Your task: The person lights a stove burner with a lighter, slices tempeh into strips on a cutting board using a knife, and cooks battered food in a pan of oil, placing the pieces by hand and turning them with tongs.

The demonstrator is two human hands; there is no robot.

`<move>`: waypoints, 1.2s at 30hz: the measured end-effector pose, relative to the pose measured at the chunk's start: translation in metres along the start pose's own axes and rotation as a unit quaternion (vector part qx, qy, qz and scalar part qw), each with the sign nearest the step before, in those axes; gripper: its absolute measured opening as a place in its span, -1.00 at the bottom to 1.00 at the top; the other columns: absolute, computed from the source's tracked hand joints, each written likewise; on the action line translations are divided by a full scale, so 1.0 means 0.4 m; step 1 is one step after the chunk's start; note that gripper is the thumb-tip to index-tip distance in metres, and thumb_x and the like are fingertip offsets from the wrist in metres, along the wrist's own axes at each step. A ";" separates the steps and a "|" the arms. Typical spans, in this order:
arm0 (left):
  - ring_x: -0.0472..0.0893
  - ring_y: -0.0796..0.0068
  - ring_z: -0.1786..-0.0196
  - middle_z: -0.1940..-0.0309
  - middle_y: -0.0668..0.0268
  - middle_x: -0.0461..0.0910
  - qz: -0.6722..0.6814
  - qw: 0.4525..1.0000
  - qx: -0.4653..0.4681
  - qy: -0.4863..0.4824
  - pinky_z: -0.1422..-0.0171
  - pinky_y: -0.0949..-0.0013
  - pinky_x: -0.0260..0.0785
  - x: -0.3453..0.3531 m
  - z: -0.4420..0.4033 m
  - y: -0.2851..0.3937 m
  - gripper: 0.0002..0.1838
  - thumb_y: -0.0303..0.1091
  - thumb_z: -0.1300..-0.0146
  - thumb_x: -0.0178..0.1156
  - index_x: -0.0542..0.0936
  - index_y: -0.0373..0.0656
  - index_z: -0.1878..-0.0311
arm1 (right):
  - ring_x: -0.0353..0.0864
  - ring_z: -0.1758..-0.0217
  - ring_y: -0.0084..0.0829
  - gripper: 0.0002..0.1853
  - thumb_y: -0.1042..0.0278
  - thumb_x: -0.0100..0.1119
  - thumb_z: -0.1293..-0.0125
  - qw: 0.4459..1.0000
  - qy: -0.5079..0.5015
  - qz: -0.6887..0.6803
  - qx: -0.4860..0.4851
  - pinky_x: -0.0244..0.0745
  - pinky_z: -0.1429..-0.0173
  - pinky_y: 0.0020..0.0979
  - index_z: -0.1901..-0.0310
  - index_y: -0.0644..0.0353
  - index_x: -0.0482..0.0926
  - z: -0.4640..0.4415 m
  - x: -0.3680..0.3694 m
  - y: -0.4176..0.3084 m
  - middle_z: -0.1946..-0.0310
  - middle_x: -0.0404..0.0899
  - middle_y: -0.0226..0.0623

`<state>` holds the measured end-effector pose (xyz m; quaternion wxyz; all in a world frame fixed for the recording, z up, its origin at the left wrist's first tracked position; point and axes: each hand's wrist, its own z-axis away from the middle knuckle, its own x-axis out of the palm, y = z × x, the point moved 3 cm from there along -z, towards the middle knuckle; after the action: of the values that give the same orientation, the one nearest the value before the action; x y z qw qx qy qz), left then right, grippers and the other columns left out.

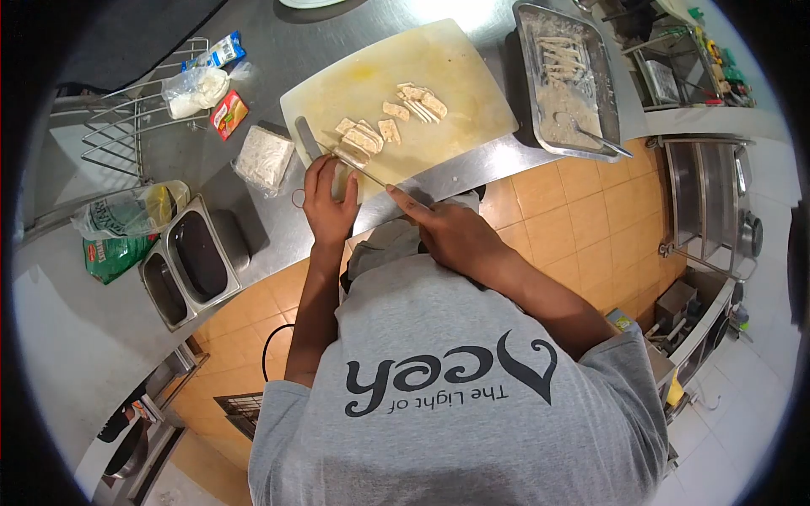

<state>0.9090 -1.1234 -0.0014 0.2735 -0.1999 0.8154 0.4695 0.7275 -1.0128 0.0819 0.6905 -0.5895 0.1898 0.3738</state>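
Note:
My right hand grips a knife, index finger stretched along it and the blade pointing up and left over the board's near edge. My left hand is at the lower left of the white cutting board, fingers and thumb closed around a small piece of tempeh, mostly hidden. Just beyond the blade lie sliced tempeh pieces. Another fanned group of tempeh slices rests farther right, with loose slices between. A wrapped tempeh block sits left of the board.
At right, a metal tray holds pale strips in a floury coating and a spoon. Left are a red-orange sachet, a plastic bag with white contents, a wire rack and metal containers. The steel counter's edge runs before me.

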 end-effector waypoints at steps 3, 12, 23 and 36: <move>0.59 0.08 -0.09 -0.05 0.07 0.57 0.009 1.000 -0.013 0.005 -0.17 0.18 0.45 0.006 0.004 -0.001 -0.62 -0.45 -0.11 0.35 0.58 -0.28 -0.03 | 0.60 0.39 0.09 -0.27 0.50 0.05 -0.26 1.000 0.002 0.010 0.010 0.52 0.25 -0.01 -0.47 -0.15 0.14 0.002 0.005 -0.001 0.47 0.57 0.11; 0.60 0.10 -0.07 -0.02 0.08 0.59 0.022 0.999 -0.019 0.014 -0.14 0.20 0.47 0.008 0.011 -0.018 -0.62 -0.46 -0.09 0.37 0.60 -0.27 0.00 | 0.64 0.33 0.10 -0.21 0.49 0.06 -0.25 0.998 -0.030 0.001 0.047 0.56 0.23 -0.01 -0.49 -0.26 0.06 -0.001 0.011 -0.004 0.37 0.60 0.11; 0.63 0.16 -0.03 0.00 0.11 0.61 -0.034 0.999 0.023 0.008 -0.13 0.24 0.47 -0.006 0.001 -0.007 -0.66 -0.47 -0.08 0.38 0.66 -0.27 0.03 | 0.66 0.33 0.10 -0.17 0.50 0.02 -0.24 0.995 -0.062 0.020 0.075 0.59 0.29 -0.01 -0.51 -0.29 -0.01 -0.010 0.018 -0.001 0.24 0.60 0.18; 0.62 0.17 -0.04 0.01 0.10 0.61 -0.036 0.999 0.022 0.003 -0.13 0.25 0.47 -0.004 0.001 -0.003 -0.67 -0.50 -0.07 0.37 0.65 -0.33 0.05 | 0.66 0.40 0.08 -0.19 0.50 -0.02 -0.24 0.997 -0.044 0.013 0.065 0.59 0.32 0.01 -0.50 -0.32 0.00 -0.019 0.024 0.005 0.41 0.61 0.12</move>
<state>0.9112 -1.1237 -0.0012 0.2920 -0.2249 0.8184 0.4408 0.7336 -1.0173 0.0718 0.7304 -0.5237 0.1906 0.3949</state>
